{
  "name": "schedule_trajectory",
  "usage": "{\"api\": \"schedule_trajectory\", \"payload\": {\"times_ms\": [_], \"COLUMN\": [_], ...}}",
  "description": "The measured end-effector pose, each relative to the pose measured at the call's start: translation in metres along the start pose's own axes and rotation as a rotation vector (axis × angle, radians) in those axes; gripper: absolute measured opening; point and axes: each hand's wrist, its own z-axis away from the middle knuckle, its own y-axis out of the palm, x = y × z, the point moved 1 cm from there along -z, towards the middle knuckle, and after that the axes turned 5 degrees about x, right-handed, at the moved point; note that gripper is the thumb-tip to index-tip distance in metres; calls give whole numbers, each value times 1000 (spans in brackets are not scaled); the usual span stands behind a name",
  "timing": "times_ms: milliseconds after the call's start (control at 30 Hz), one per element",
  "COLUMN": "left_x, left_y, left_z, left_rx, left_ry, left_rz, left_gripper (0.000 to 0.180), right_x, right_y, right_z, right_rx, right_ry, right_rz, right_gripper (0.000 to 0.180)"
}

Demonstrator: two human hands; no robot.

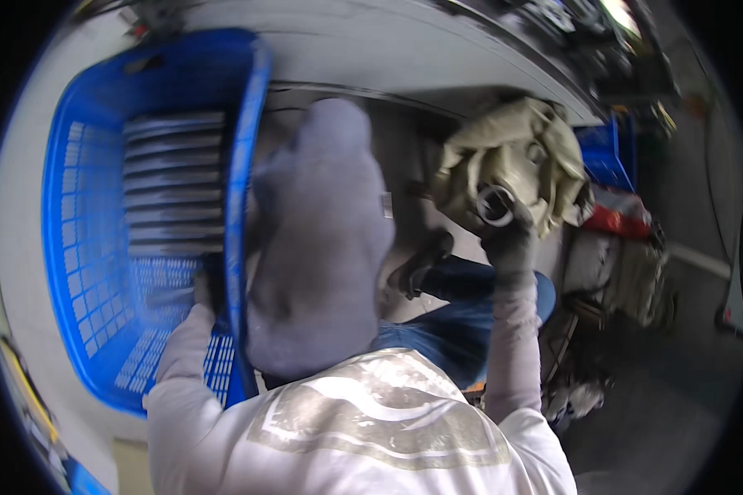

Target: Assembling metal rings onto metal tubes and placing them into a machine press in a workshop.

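Note:
My right hand [507, 241], in a dark glove, is closed on a short metal ring-like tube [495, 205] with its open end facing up. It is in front of a crumpled beige cloth or sack [511, 136]. My left hand [208, 285] reaches down inside a large blue plastic basket [256, 107], near its right wall. Its fingers are smeared by motion and partly hidden. Beside it on the basket floor is a blurred grey piece [169, 299]. Further in, several long grey metal-looking pieces [173, 181] lie side by side in a row.
A large grey cloth-like shape [322, 247] sits between the basket and my bent leg in blue jeans [445, 326]. At the right are a small blue bin [610, 153], a red-and-white bag [619, 213] and other bags. Metal parts [569, 21] crowd the bench at top right.

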Motion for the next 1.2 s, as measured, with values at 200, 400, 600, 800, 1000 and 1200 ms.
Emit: {"api": "schedule_trajectory", "payload": {"times_ms": [200, 400, 600, 800, 1000, 1200], "left_x": [-151, -387, -639, -688, -689, -688], "left_y": [-3, -88, 12, 133, 161, 169], "left_z": [-70, -97, -16, 0, -3, -3], "left_rx": [-13, -67, 96, 215, 278, 271], "left_ry": [117, 184, 921, 1061, 1018, 1011], "left_rz": [-258, 295, -804, -1054, -1089, -1155], "left_gripper": [39, 39, 59, 52, 43, 45], "right_x": [-4, -28, 10, 48, 36, 34], "right_y": [3, 4, 3, 1, 6, 18], "right_z": [-1, 2, 6, 26, 30, 28], "right_rx": [30, -46, -5, -122, -325, -410], "right_ry": [263, 132, 28, -173, -268, -268], "right_rz": [-1390, -907, -867, -723, -495, -347], "right_gripper": [57, 60, 43, 37, 32, 39]}}
